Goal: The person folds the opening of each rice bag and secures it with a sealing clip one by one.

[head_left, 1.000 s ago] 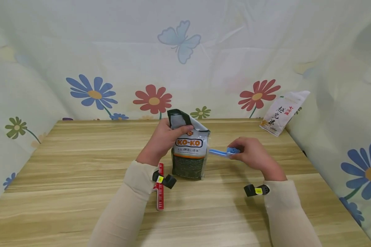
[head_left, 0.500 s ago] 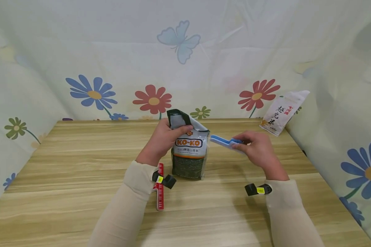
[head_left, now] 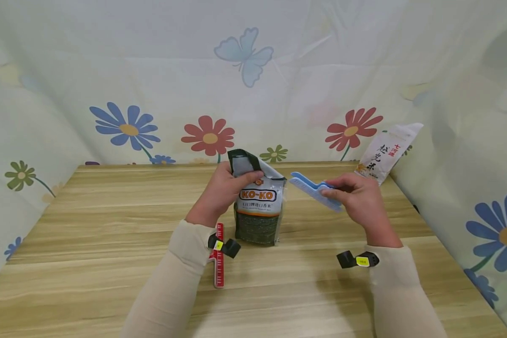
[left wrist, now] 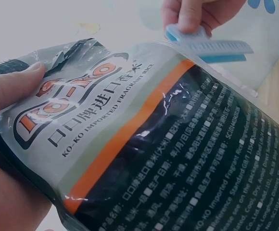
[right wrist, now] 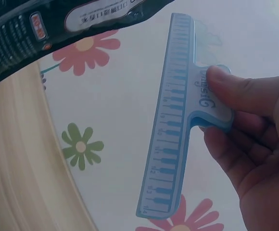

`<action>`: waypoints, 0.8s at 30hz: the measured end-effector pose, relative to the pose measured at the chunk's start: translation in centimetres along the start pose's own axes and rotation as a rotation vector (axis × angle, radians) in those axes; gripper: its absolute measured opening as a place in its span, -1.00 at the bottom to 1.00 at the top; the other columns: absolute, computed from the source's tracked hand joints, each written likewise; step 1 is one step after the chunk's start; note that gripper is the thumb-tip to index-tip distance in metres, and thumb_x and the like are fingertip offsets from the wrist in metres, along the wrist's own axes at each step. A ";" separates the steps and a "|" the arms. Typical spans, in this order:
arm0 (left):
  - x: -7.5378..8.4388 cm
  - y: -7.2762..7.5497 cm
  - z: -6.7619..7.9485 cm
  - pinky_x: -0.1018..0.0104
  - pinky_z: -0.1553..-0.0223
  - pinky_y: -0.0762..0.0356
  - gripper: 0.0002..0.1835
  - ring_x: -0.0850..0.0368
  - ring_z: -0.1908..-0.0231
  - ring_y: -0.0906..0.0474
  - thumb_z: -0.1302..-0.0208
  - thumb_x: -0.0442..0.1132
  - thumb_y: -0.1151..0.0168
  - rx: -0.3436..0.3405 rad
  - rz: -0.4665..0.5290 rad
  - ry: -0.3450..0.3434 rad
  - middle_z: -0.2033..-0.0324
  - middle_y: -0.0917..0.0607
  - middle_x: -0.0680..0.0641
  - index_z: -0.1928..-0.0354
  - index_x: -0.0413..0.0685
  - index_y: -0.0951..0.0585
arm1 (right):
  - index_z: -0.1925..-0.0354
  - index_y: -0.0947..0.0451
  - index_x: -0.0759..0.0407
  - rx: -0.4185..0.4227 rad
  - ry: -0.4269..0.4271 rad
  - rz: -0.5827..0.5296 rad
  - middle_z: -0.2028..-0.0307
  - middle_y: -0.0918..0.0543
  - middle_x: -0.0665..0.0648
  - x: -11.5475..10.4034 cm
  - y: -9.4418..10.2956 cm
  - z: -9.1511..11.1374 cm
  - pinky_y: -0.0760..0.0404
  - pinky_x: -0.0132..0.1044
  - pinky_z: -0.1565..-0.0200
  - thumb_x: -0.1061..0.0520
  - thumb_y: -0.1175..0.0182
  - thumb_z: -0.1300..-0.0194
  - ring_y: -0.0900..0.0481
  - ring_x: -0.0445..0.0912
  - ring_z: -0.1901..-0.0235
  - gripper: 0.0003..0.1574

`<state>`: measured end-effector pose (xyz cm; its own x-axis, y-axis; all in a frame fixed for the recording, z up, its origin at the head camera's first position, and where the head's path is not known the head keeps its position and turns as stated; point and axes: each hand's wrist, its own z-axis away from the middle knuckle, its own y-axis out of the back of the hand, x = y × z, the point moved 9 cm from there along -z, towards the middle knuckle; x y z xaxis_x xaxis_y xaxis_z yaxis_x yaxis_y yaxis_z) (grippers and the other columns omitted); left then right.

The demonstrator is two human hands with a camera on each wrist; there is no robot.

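1. The landmark I use is the KO-KO bag (head_left: 257,225), a rice bag. It is held upright, and its base seems to stand on the bench (head_left: 110,263), though I cannot confirm the contact.

2. My left hand (head_left: 223,191) grips the upper left part of this bag, with the thumb pressed on the front face and the other fingers mostly hidden behind. I judge that this grip keeps the soft bag from sagging and its folded top from springing up.

3. My right hand (head_left: 358,198) is to the right of the bag. It pinches the blue clip (right wrist: 168,120) by the handle, thumb on one side and fingers on the other. Squeezing there probably parts the long edges, which look slightly separated at the end nearest the bag.

4. The clip is just beside the bag's upper right corner, apart from it in the head view. Holding it by the handle leaves the long bar free of fingers.

5. The red clip (head_left: 219,272) lies left of the bag and nearer to me, partly covered by my wrist.

6. The white bag (head_left: 386,152) is behind and right of the KO-KO one, tilted, apparently leaning on the flowered cloth (head_left: 160,56) for support.
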<state>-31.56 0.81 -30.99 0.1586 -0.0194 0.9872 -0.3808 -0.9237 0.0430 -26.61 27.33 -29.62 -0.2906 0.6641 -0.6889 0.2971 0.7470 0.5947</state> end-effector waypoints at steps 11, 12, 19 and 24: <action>0.0 0.1 -0.1 0.15 0.07 -0.57 -0.76 0.03 0.20 -0.64 -0.26 -0.15 -0.32 0.005 0.000 -0.004 0.28 -0.68 -0.05 0.09 -0.09 -0.62 | 0.16 -0.73 0.23 0.014 0.043 -0.131 0.41 -0.65 -0.34 -1.9 0.8 0.5 -0.60 -0.50 0.33 0.18 -0.40 -0.13 -0.64 -0.32 0.45 -0.73; 0.0 0.1 -0.1 0.15 0.06 -0.57 -0.76 0.03 0.20 -0.64 -0.26 -0.15 -0.32 0.006 -0.001 -0.005 0.28 -0.68 -0.05 0.09 -0.09 -0.62 | 0.16 -0.73 0.23 0.014 0.049 -0.139 0.41 -0.65 -0.35 -2.0 0.9 0.6 -0.60 -0.50 0.33 0.19 -0.40 -0.13 -0.64 -0.32 0.45 -0.73; 0.0 0.1 -0.1 0.15 0.06 -0.58 -0.77 0.04 0.21 -0.64 -0.27 -0.16 -0.31 0.004 -0.005 -0.015 0.28 -0.68 -0.05 0.10 -0.10 -0.63 | 0.15 -0.72 0.25 0.021 0.100 -0.165 0.39 -0.64 -0.37 -2.7 0.8 0.7 -0.60 -0.51 0.33 0.24 -0.39 -0.12 -0.64 -0.33 0.45 -0.74; 0.0 0.0 -0.1 0.16 0.07 -0.57 -0.76 0.04 0.21 -0.64 -0.27 -0.16 -0.31 0.003 -0.006 -0.016 0.28 -0.67 -0.05 0.10 -0.11 -0.62 | 0.17 -0.73 0.24 0.023 0.123 -0.153 0.36 -0.71 -0.14 -3.2 0.5 0.8 -0.60 -0.51 0.34 0.26 -0.39 -0.13 -0.62 -0.32 0.45 -0.76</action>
<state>-31.67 0.84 -31.00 0.1755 -0.0198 0.9843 -0.3773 -0.9248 0.0487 -24.83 25.57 -27.50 -0.4424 0.5429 -0.7138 0.2610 0.8394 0.4767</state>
